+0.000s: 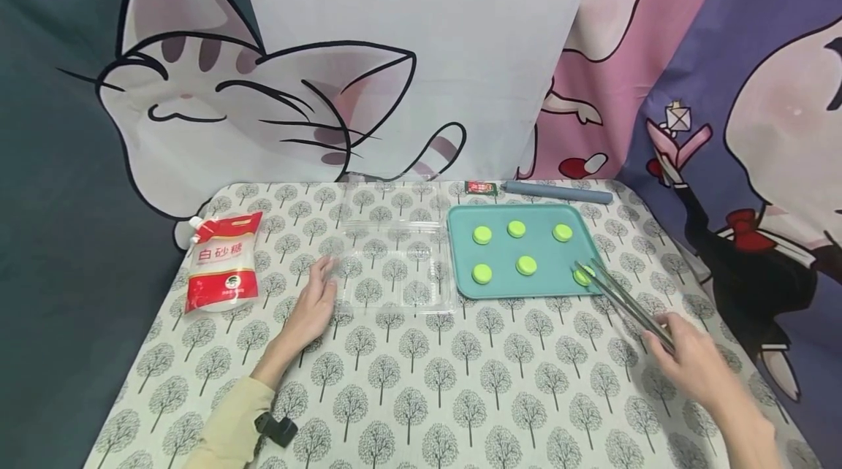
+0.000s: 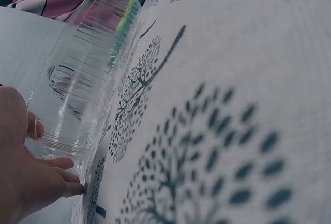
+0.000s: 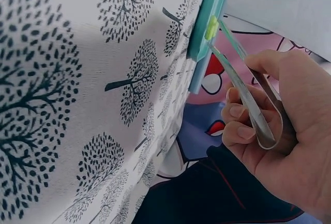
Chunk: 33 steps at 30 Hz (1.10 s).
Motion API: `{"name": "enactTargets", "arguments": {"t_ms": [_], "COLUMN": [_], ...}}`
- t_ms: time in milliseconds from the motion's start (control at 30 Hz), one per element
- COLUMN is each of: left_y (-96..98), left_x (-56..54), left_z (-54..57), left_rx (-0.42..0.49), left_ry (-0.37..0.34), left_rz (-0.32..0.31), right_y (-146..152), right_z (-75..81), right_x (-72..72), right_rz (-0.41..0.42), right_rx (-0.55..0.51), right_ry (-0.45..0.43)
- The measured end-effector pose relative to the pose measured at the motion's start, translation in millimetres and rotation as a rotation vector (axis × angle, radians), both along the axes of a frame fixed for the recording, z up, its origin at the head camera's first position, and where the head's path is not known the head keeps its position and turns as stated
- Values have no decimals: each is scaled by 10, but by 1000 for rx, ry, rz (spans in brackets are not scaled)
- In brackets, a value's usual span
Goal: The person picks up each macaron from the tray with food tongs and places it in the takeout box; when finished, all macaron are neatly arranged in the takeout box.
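My left hand (image 1: 314,302) rests at the left edge of a clear plastic container (image 1: 395,307), which lies with its lid folded back. In the left wrist view, fingertips (image 2: 37,127) touch the container's rim while lower fingers reach down to the tablecloth. My right hand (image 1: 691,359) grips metal tongs (image 1: 634,312) between thumb and fingers. The tongs' tips straddle a green macaron (image 1: 582,276) at the lower right corner of a teal tray (image 1: 506,290). Several more green macarons, such as the near left macaron (image 1: 482,274), lie on that tray.
A red and white sugar pouch (image 1: 224,262) lies at the left. Behind the tray are a grey-blue rod (image 1: 558,192) and a small red and green packet (image 1: 481,188). A tree-patterned cloth (image 1: 414,381) covers the table, and a cartoon curtain (image 1: 421,1) hangs behind.
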<state>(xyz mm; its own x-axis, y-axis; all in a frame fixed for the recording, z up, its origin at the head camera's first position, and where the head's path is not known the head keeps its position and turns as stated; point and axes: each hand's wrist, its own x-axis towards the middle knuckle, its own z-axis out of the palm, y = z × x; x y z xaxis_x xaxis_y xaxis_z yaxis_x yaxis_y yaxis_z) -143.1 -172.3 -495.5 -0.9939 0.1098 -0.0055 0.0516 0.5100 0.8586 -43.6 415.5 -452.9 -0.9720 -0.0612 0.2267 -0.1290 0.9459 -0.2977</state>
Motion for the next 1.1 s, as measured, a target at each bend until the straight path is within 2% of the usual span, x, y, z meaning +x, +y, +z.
{"name": "enactTargets", "arguments": {"t_ms": [500,633,800,933,1100], "left_y": [-13,-10,-12,-11,-10], "left_x": [3,11,18,14,25], "left_z": [-5,-7,-8,-11,-18], "left_rx": [-1,1,-2,5,22], "left_ry": [5,7,5,-2,-12], "left_rz": [-3,0,4,0,-17], "right_y": [2,-17,-77,-202,-417], "right_z": [-29,-12,64,171,283], "right_x": [38,23,-37,-89,-187], "right_rz": [23,49,99,125,200], "right_rx": [9,7,-1,-32,-90], "right_ry": [32,69,127,120,121]}}
